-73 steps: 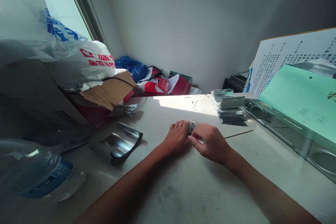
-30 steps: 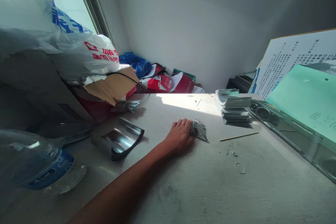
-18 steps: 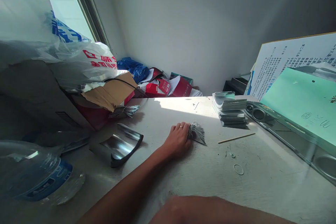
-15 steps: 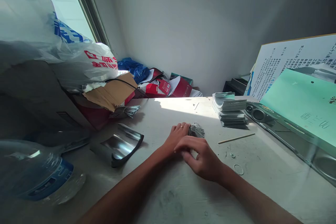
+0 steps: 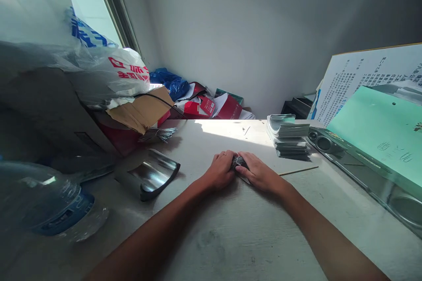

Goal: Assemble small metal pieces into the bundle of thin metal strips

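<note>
A bundle of thin grey metal wires lies low over the middle of the table, mostly covered by my fingers. My left hand is closed around its left side, with a ring on one finger. From the right, my right hand wraps the other side, its thumb resting across the front of the bundle. A thin wooden stick lies on the table just right of my right hand. Left of my hands sits a curved shiny metal piece with a dark edge.
Another wire bundle lies by a torn cardboard box. A clear plastic bottle stands at the near left. Stacked curved pieces stand back right, beside a green folder. Plastic bags pile up at the left.
My right hand has moved forward from above my left wrist and closed on the right side of the wire bundle. My left hand stays on the bundle.
</note>
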`<state>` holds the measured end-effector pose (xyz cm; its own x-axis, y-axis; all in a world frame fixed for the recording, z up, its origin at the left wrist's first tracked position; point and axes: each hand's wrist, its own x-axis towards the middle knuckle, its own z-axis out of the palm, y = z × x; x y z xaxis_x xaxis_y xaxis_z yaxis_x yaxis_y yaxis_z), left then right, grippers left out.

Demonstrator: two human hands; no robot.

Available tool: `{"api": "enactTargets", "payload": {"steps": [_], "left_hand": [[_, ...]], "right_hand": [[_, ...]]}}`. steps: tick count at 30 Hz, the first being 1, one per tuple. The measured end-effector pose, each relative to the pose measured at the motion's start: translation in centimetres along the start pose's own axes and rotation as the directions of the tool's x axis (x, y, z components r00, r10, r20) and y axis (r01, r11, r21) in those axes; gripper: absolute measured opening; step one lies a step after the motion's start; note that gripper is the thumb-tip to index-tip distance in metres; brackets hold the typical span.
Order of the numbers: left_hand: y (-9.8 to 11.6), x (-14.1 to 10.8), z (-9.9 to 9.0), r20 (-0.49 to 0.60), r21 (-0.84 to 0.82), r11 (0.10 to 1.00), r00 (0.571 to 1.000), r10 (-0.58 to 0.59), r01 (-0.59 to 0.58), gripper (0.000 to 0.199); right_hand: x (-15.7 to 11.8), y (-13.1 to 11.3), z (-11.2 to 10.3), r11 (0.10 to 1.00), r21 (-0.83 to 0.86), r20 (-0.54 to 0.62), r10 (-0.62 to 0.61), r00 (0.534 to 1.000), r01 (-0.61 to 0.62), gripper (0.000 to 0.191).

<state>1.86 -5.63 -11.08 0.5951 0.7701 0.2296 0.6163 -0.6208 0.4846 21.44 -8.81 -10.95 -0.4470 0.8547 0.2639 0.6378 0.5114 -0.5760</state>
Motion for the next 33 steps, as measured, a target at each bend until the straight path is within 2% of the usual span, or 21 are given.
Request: {"api": "enactTargets", "payload": {"steps": [4,9,14,16,21,26,33], "left_hand": [[-0.3,0.1,0.4,-0.042,-0.040,0.999,0.999,-0.011,0.009,0.034],[-0.6,0.4,0.6,-0.064,-0.116,0.992,0.997,0.040,-0.047,0.042],[-0.4,0.7,0.4,-0.058,-0.156,0.983,0.994,0.090,-0.098,0.033],[-0.3,0.7,0.2,-0.047,-0.155,0.983,0.995,0.092,-0.098,0.035],[-0.1,0.5,0.0,-0.021,-0.122,0.990,0.997,0.068,-0.070,0.041],[-0.1,0.4,0.1,0.006,-0.035,0.999,1.000,0.011,-0.010,0.027],[-0.4,0.4,0.4,0.000,0.061,0.998,1.000,0.000,0.000,0.013]], "right_hand": [[0.0,-0.4,0.2,1.000,0.019,0.013,0.008,1.000,-0.008,0.048],[0.0,-0.8,0.9,0.999,0.031,0.019,0.038,0.999,-0.038,0.061],[0.1,-0.6,1.1,0.998,0.044,-0.002,0.043,0.999,-0.043,0.061],[0.2,-0.6,1.1,0.999,0.047,-0.007,0.028,1.000,-0.028,0.057],[0.4,-0.2,1.4,0.999,0.037,-0.028,0.007,1.000,-0.006,0.054],[0.3,0.8,1.5,0.998,0.034,-0.024,0.060,0.998,-0.059,0.061],[0.1,0.3,0.2,1.000,0.002,-0.018,0.020,1.000,-0.020,0.048]]}}
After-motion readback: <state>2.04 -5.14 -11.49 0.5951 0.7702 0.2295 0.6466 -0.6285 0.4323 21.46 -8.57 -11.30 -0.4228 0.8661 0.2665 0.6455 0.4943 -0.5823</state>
